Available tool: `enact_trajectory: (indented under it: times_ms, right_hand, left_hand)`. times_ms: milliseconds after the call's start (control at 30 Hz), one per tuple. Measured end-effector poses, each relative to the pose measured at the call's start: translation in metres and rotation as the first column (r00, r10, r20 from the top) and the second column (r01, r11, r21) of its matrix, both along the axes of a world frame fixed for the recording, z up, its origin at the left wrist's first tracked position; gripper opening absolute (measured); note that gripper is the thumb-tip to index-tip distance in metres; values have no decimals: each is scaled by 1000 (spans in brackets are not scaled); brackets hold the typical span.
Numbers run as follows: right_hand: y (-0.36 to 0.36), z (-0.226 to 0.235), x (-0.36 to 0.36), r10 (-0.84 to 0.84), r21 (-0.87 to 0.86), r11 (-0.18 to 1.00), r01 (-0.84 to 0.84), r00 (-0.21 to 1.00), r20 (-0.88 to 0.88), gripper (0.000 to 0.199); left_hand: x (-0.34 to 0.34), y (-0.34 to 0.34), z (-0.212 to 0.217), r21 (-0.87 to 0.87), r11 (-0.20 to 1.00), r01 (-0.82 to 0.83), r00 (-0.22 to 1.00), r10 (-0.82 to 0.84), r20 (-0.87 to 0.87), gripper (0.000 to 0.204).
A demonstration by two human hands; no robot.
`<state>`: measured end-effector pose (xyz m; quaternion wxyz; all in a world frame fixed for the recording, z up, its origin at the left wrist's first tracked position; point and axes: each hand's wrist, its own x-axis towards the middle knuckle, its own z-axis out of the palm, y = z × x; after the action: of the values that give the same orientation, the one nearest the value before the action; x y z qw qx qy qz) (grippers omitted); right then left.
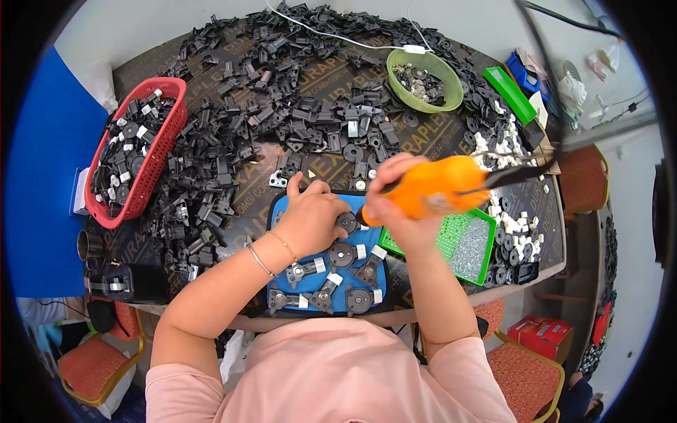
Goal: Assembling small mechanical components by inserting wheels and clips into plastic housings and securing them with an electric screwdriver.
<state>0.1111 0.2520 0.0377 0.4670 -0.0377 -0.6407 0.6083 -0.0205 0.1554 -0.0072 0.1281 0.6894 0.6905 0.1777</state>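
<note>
Bench crowded with black plastic parts (215, 158). Seated person's right hand (400, 201) wrapped firmly around an orange power screwdriver (437, 187), its dark nose aimed leftward at a black wheel assembly (346, 223); can't tell whether the tip touches. Left hand (315, 213), bangle (260, 261) at the wrist, has fingertips at that assembly's left side, index finger raised; whether they pinch it or merely press, can't tell. The assembly sits in the upper right of a blue mat (371, 238), more wheel and bracket pieces (327, 292) nearer the body. Right of the mat: green perforated tray (450, 229), small metal hardware (471, 247) at its right end. Far left: red basket (156, 166), heaped with black and white parts.
</note>
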Motion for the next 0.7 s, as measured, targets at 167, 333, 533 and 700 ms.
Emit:
enact_trajectory:
  times_ms: [167, 333, 533, 700]
  right_hand:
    - [14, 27, 33, -50, -105, 994, 28, 975, -219, 29]
    - [23, 17, 67, -290, -159, 949, 272, 951, -108, 28]
    - [26, 10, 85, -375, -189, 919, 347, 916, -140, 27]
    - [27, 5, 90, -425, -159, 900, 406, 899, -109, 26]
  left_hand:
    - [1, -1, 5, -52, 999, 0, 1000, -1, -17, 37]
    - [-5, 11, 4, 40, 997, -67, 992, 62, 106, 31]
    - [-11, 71, -12, 158, 984, -79, 997, 79, 9, 21]
    - [5, 112, -16, 24, 992, -126, 977, 128, -170, 23]
